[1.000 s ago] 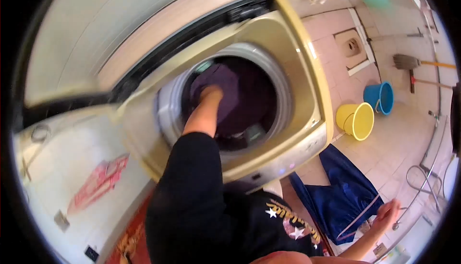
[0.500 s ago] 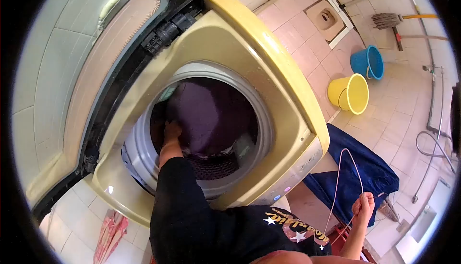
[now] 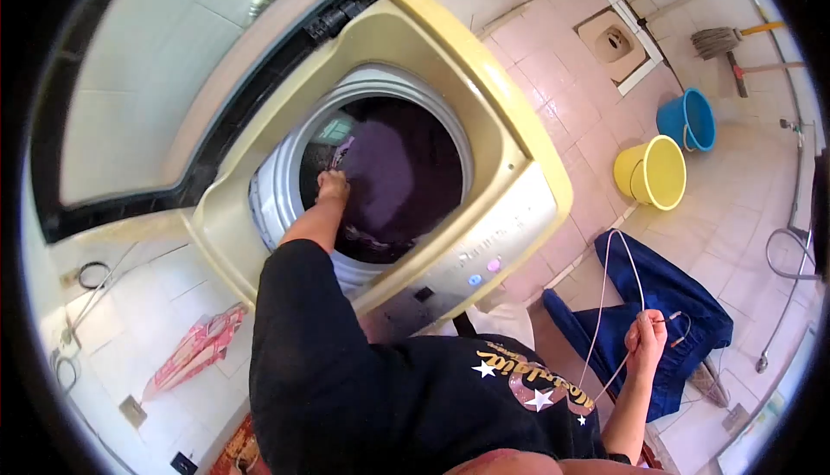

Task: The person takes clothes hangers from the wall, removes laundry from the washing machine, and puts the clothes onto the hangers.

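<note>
Inside the drum of a cream washing machine [image 3: 519, 216], my left hand [image 3: 333, 186] is closed at the left side, just above dark water [image 3: 402, 177]. Its fingers pinch what looks like a bit of purple patterned cloth [image 3: 343, 152]; most of the cloth is hidden in the water. At the lower right, my right hand [image 3: 646, 337] is closed round a thin pale cord [image 3: 603, 289], which loops up above the fist. Behind that hand, dark blue trousers [image 3: 692, 302] are spread over the floor area.
The machine's lid [image 3: 121, 129] stands raised at the left. A yellow bucket [image 3: 650, 172] and a blue bucket [image 3: 686, 121] are at the right, near a floor toilet [image 3: 614, 41] and a mop [image 3: 716, 42]. A pink cloth [image 3: 199, 350] lies at the lower left.
My left hand has risen from deeper in the drum, and a bit of patterned cloth now shows by its fingers. My right hand has closed on the cord. The view has shifted.
</note>
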Available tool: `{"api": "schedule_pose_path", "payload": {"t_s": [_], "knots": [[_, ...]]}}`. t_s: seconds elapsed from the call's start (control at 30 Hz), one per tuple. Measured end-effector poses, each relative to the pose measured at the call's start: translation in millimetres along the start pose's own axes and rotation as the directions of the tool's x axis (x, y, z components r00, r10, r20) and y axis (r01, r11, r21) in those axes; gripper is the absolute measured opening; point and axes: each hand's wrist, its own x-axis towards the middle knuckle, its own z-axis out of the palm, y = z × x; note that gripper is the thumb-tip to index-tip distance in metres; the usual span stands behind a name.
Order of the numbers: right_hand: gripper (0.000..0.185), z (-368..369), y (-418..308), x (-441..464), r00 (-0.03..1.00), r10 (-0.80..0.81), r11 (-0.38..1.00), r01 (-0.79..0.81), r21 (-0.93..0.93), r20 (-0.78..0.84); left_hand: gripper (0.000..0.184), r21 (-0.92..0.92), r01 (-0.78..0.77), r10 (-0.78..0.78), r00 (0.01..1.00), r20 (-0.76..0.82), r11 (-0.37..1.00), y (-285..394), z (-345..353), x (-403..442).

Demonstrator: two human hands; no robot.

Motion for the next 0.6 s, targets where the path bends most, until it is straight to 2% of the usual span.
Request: {"api": "schedule_pose_path", "payload": {"t_s": [0.07, 0.1, 0.13, 0.2, 0.23, 0.27, 0.3, 0.33, 0.37, 0.4, 0.43, 0.47, 0.5, 0.53, 0.57, 0.6], "knots": [[0.009, -14.0, 5.7, 5.0, 0.999, -0.024, 1.0, 0.024, 0.009, 0.033, 0.027, -0.196, 0.121, -0.145, 0.983, -0.115, 0.973, -21.6, -13.8, -31.6], [0.009, -20.6, 9.2, 6.9, 0.998, -0.035, 0.999, 0.033, 0.038, 0.045, 0.021, -0.473, 0.154, -0.301, 0.92, -0.251, 0.867, -34.8, -7.5, -38.7], [0.009, -28.3, 11.7, 9.2, 0.997, -0.044, 0.997, 0.04, 0.064, 0.059, 0.021, -0.464, 0.179, -0.327, 0.908, -0.262, 0.868, -48.4, -34.1, -77.4], [0.009, -39.6, 6.5, 9.5, 0.991, -0.083, 0.995, 0.076, 0.067, 0.107, 0.023, -0.415, -0.067, -0.119, 0.906, -0.406, 0.908, -70.5, -90.7, -167.1], [0.009, -43.8, 5.2, 10.4, 0.988, -0.119, 0.992, 0.113, 0.065, 0.098, 0.027, -0.505, -0.09, -0.168, 0.881, -0.443, 0.859, -79.8, -112.8, -201.2], [0.009, -49.4, 1.5, 10.3, 0.984, -0.135, 0.988, 0.125, 0.093, 0.112, 0.028, -0.602, -0.047, -0.271, 0.863, -0.426, 0.797, -89.7, -142.7, -238.4], [0.01, -54.1, -3.8, 10.6, 0.975, -0.16, 0.986, 0.152, 0.066, 0.152, 0.028, -0.663, -0.131, -0.334, 0.783, -0.525, 0.737, -108.0, -150.5, -252.5], [0.01, -59.2, -9.8, 10.3, 0.964, -0.19, 0.982, 0.186, 0.042, 0.188, 0.029, -0.723, -0.15, -0.428, 0.719, -0.548, 0.674, -122.6, -185.8, -299.0], [0.013, -66.2, -17.4, 10.6, 0.952, -0.202, 0.976, 0.215, -0.03, 0.231, 0.03, -0.778, -0.254, -0.565, 0.566, -0.601, 0.574, -137.8, -204.3, -329.3], [0.013, -68.6, -26.2, 10.2, 0.943, -0.239, 0.969, 0.245, 0.001, 0.234, 0.03, -0.753, -0.409, -0.661, 0.369, -0.653, 0.516, -147.6, -234.3, -371.4], [0.014, -69.7, -36.9, 8.8, 0.898, -0.375, 0.889, 0.419, -0.186, 0.229, 0.033, -0.753, -0.415, -0.714, 0.282, -0.641, 0.511, -158.8, -266.4, -416.1], [0.016, -71.3, -48.8, 7.1, 0.832, -0.502, 0.745, 0.555, -0.369, 0.237, 0.03, -0.727, -0.522, -0.757, 0.212, -0.618, 0.447, -187.8, -289.4, -441.1], [0.018, -74.8, -62.1, 5.9, 0.759, -0.585, 0.668, 0.65, -0.361, 0.285, 0.024, -0.629, -0.713, -0.806, 0.153, -0.572, 0.311, -180.1, -328.0, -491.2], [0.018, -80.2, -75.6, 7.0, 0.737, -0.623, 0.652, 0.674, -0.348, 0.26, 0.023, -0.428, -0.887, -0.829, 0.105, -0.549, 0.171, -180.5, -362.1, -528.7], [0.018, -87.4, -88.2, 7.9, 0.688, -0.676, 0.589, 0.72, -0.367, 0.264, 0.022, -0.361, -0.892, -0.782, 0.013, -0.623, 0.272, -206.4, -388.9, -559.1], [0.018, -94.7, -100.2, 7.2, 0.638, -0.724, 0.526, 0.756, -0.389, 0.261, 0.024, -0.172, -0.943, -0.797, -0.133, -0.589, 0.285, -237.8, -420.8, -584.1]]}}
